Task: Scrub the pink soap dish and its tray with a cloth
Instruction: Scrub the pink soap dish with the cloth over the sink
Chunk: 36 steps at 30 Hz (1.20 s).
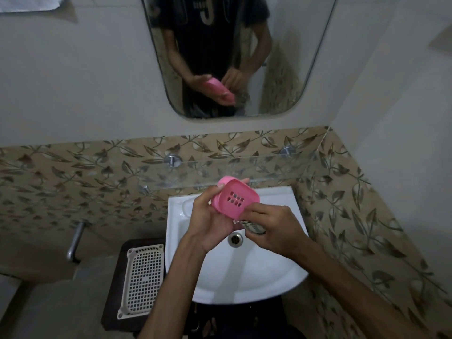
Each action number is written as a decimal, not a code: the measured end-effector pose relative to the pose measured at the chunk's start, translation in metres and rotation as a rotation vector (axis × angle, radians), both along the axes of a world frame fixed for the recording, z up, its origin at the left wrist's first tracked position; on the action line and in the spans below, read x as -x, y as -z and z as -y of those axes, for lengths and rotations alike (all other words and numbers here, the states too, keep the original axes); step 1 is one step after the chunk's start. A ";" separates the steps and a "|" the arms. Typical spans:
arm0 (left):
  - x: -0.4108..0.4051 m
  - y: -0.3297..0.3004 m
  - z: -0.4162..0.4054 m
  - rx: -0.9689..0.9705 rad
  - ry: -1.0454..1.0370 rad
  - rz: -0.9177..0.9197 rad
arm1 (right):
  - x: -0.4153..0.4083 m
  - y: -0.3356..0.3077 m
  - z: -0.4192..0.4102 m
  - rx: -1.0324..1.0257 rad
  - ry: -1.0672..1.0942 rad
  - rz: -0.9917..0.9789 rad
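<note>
— Where do we see the pink soap dish (235, 197)?

— We see it tilted above the white sink (276, 260), with its slotted tray facing us. Our left hand (212, 220) holds it, fingers curled around its far end.

— And the right hand (274, 227)?

— Its grip pinches a grey cloth (254, 227) just under the near edge of the dish. A white perforated basket (143, 277) lies left of the sink.
</note>
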State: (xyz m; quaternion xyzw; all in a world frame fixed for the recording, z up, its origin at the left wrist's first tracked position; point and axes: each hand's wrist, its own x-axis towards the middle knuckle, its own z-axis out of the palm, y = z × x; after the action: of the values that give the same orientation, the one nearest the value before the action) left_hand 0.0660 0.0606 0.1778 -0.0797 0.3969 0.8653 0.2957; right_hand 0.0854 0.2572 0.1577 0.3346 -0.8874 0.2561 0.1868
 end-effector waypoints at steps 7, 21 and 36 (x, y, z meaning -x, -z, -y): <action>0.006 0.008 0.010 -0.134 0.111 0.035 | 0.005 -0.009 -0.016 -0.139 -0.090 0.023; 0.004 0.001 -0.014 0.016 -0.123 -0.073 | -0.009 -0.007 0.013 0.370 0.295 0.312; -0.003 0.002 -0.030 -0.027 -0.276 -0.032 | -0.012 -0.004 0.044 0.701 0.449 0.346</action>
State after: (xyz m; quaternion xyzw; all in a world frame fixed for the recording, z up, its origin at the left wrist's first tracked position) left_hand 0.0695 0.0908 0.1754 -0.1158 0.3751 0.9042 0.1685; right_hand 0.0969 0.2130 0.1621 0.0025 -0.8160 0.5465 0.1885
